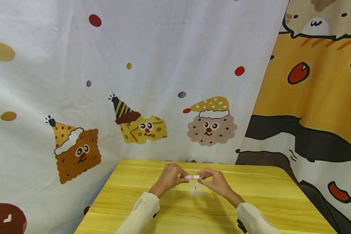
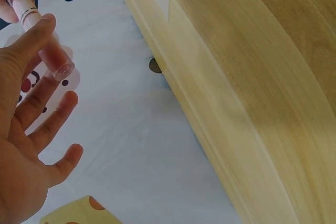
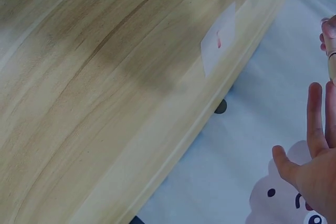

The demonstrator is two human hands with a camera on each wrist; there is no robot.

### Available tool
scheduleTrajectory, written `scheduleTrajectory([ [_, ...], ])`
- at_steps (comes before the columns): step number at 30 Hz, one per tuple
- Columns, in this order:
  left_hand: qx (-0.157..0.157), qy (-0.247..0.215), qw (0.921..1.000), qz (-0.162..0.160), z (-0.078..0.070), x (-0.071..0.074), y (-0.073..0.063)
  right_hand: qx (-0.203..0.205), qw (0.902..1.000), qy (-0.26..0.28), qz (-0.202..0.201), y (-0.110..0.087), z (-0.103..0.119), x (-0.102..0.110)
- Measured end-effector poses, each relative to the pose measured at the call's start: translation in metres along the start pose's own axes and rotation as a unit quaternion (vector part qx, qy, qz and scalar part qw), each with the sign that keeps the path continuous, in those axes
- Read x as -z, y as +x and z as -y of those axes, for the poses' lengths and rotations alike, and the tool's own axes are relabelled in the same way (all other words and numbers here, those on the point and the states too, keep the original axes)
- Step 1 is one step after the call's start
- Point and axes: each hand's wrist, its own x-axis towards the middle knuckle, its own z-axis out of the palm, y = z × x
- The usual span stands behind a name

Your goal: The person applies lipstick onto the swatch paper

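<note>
A lip gloss tube [image 1: 192,177] with a pinkish clear body [image 2: 52,53] and a pale cap [image 2: 23,8] is held level above the table. My left hand [image 1: 170,177] pinches its body between thumb and forefinger, the other fingers spread apart. At the capped end, my right hand [image 1: 216,180] pinches the tube with thumb and fingertips. In the right wrist view only part of the right hand [image 3: 320,166] shows, at the edge. Below the tube, a small white paper [image 1: 200,193] with a short red streak lies on the table.
The yellow wood-grain table [image 1: 128,195] stretches below both hands, its far edge close beyond them. Behind it hangs a white cloth [image 1: 152,58] printed with cartoon snacks and dots. A orange cartoon print [image 1: 316,87] covers the right side.
</note>
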Motion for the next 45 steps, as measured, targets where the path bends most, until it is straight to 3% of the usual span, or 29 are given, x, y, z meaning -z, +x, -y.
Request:
scheduleTrajectory([
  [11, -0.001, 0.005, 1.0, -0.004, -0.0007, 0.0026, 0.0002, -0.03, 0.9989, -0.032, -0.014, 0.0, 0.0025, -0.002],
  [23, 0.0, -0.002, 1.0, -0.006, -0.0011, 0.0025, 0.0002, 0.008, 0.9996, -0.026, -0.01, 0.0003, 0.0016, -0.0023],
  [33, 0.007, 0.001, 1.0, 0.004, -0.0016, 0.003, -0.0008, -0.024, 0.9983, -0.054, -0.003, -0.0012, 0.0002, -0.0039],
  [39, 0.009, 0.0, 1.0, 0.003, -0.0014, 0.0029, -0.0007, -0.006, 0.9982, -0.059, -0.003, -0.0001, 0.0019, -0.0038],
  [45, 0.016, -0.006, 0.9998, 0.012, -0.0017, 0.003, -0.0007, -0.025, 0.9975, -0.065, 0.007, -0.001, 0.0052, -0.0022],
])
